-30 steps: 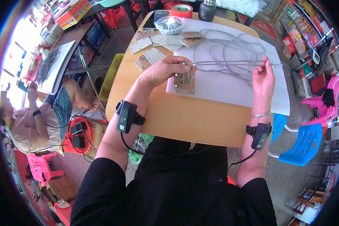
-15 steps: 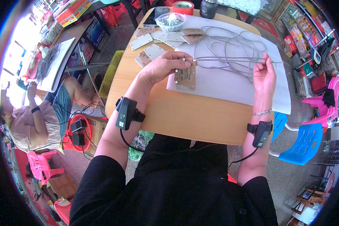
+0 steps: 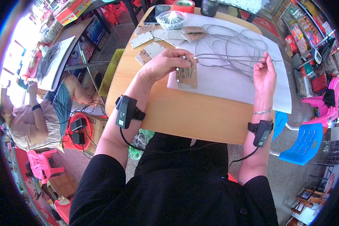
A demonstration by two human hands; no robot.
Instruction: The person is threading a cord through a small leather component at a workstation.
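Note:
My left hand (image 3: 168,63) is closed on a small brown printed board (image 3: 187,77) with several pale round pegs along its edges. From the board's upper right corner, strands of thin grey cord (image 3: 229,58) run nearly straight to my right hand (image 3: 264,73). My right hand pinches that cord between thumb and finger, its other fingers curled. Behind the strands, more grey cord lies in loose loops (image 3: 245,37) on a white sheet (image 3: 229,92). Several similar boards (image 3: 154,50), some pale side up, lie beyond my left hand.
On the wooden table (image 3: 177,118) stand a clear bowl of small metallic pieces (image 3: 171,22), a red tape roll (image 3: 184,6) and a dark bottle (image 3: 209,7). A phone (image 3: 156,15) lies beside the bowl. A person (image 3: 34,120) sits at the left; a blue chair (image 3: 301,143) stands right.
The board in my left hand has shifted very slightly to the right, and the near cord strands sag a little. My right hand has hardly moved.

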